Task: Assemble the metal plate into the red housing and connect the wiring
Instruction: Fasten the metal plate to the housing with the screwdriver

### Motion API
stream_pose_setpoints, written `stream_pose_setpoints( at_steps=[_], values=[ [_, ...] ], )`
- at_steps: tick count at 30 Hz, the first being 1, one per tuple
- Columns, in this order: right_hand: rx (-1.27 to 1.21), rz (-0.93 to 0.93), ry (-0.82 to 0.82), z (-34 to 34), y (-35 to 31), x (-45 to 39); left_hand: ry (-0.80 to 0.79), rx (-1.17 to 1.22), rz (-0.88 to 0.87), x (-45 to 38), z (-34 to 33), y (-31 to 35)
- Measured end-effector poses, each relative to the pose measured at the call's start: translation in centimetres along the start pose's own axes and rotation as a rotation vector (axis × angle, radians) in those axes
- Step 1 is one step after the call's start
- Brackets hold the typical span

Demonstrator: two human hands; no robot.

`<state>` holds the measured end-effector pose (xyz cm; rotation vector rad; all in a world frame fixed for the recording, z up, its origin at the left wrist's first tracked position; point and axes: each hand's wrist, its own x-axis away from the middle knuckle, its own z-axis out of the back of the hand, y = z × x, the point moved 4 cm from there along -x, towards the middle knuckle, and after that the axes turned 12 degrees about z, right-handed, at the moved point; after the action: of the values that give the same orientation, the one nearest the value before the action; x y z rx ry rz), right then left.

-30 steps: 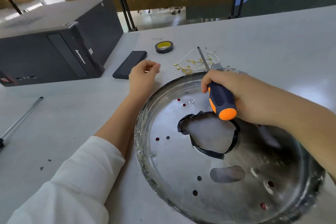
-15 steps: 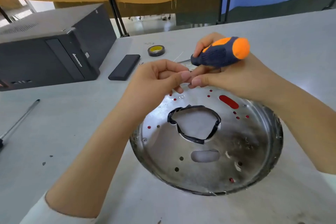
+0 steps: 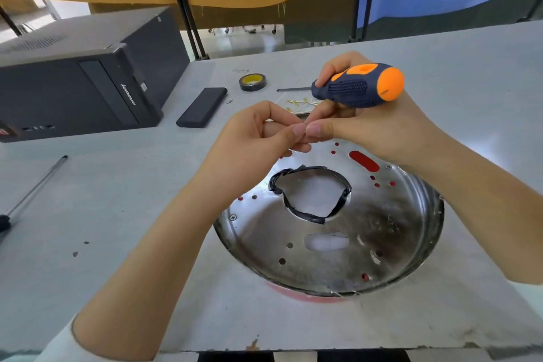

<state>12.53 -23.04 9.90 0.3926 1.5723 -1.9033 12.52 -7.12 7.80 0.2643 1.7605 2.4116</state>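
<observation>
A round metal plate with a black-taped centre hole lies in the red housing, whose red shows through the plate's holes and at the near rim. My right hand holds a blue and orange screwdriver, its shaft pointing left over the table. Above the plate's far edge, my left hand meets the right one thumb to thumb, pinching something too small to make out. Small brass terminals with wires lie just behind the hands.
A black computer case stands at the left. A black flat box and a roll of tape lie behind the hands. A long screwdriver rests at the left. The table's near edge runs just below the housing.
My left hand left the table near the terminals and rose to meet the right. My right hand swung the screwdriver up from the plate. In the last half second little moved.
</observation>
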Motion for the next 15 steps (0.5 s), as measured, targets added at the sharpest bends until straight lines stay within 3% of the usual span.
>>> stream_pose_setpoints(
  at_steps=[8, 12, 15],
  values=[
    [-0.016, -0.049, -0.058, 0.2, 0.0, 0.4, -0.005, -0.012, -0.007, 1.0, -0.2, 0.0],
    [0.018, -0.082, -0.051, 1.0, -0.1, 0.8, 0.272, -0.311, -0.045, 2.3, 1.4, -0.9],
    [0.02, -0.095, -0.045, 1.6, -0.1, 1.0, 0.384, -0.319, -0.016, 3.1, 2.9, -2.0]
  ],
)
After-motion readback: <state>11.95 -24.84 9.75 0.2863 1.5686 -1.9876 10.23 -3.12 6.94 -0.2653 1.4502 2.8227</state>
